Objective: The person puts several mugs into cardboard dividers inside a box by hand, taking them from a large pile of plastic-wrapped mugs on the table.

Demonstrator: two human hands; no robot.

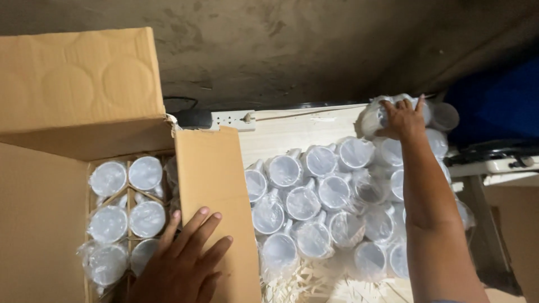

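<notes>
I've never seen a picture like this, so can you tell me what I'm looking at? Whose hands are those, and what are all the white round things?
The picture comes from a camera worn on a person's head, looking down, so both hands belong to that person. The left hand lies flat on a flap of the open cardboard box. Inside the box, white mugs wrapped in clear plastic stand in cardboard dividers. The right hand reaches far out and rests on a wrapped mug at the back of a big group of wrapped mugs standing on a pale wooden table. Behind the box lies a white power strip.
</notes>
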